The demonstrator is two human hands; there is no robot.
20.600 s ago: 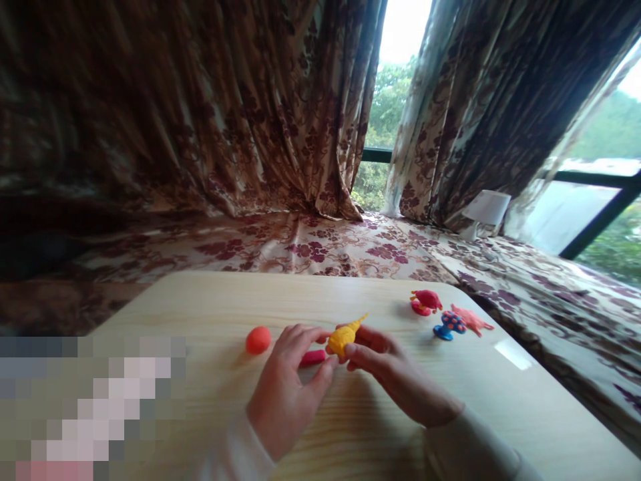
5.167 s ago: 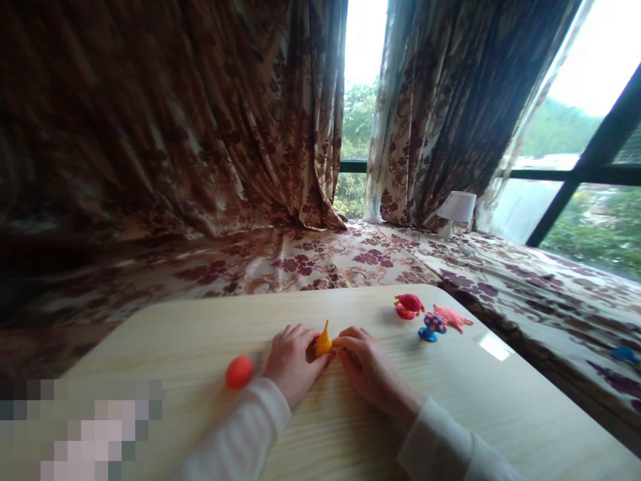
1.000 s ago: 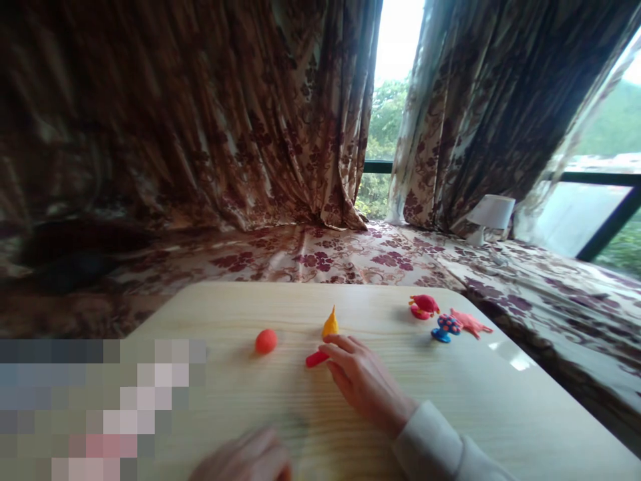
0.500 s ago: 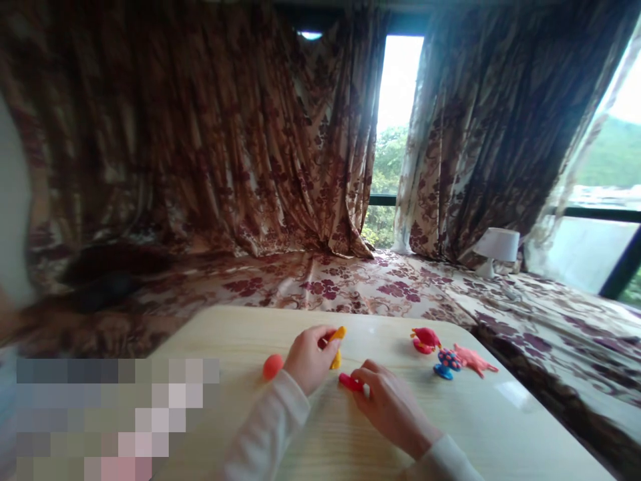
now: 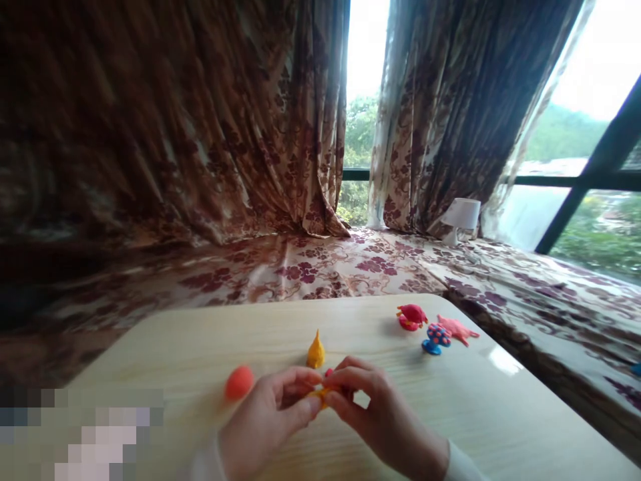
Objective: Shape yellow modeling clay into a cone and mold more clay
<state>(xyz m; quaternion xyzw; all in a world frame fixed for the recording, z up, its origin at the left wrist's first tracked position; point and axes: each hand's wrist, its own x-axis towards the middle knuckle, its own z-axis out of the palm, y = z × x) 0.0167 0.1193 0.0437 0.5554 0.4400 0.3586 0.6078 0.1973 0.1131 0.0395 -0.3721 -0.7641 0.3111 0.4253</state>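
Note:
My left hand (image 5: 278, 411) and my right hand (image 5: 378, 407) meet low over the table. Between their fingertips is a small piece of yellow modelling clay (image 5: 320, 397), pinched from both sides and partly hidden. A bit of pinkish-red clay (image 5: 328, 373) shows at my right fingers, most of it covered by them. Just beyond the hands a yellow teardrop-shaped clay piece (image 5: 316, 352) stands upright on the table, its tip upward and nothing touching it. An orange-red clay ball (image 5: 239, 383) lies beside my left hand.
At the table's (image 5: 200, 334) far right sit a red figure on a round base (image 5: 412, 316), a blue mushroom shape with pink dots (image 5: 436, 338) and a flat pink figure (image 5: 457, 329). Beyond are flowered cloth (image 5: 300, 272), curtains (image 5: 275, 133) and a white lamp (image 5: 461, 214).
My left hand has let go of the larger yellow piece, which now stands on the table. Both hands have come together on a small yellow piece. The view has turned right.

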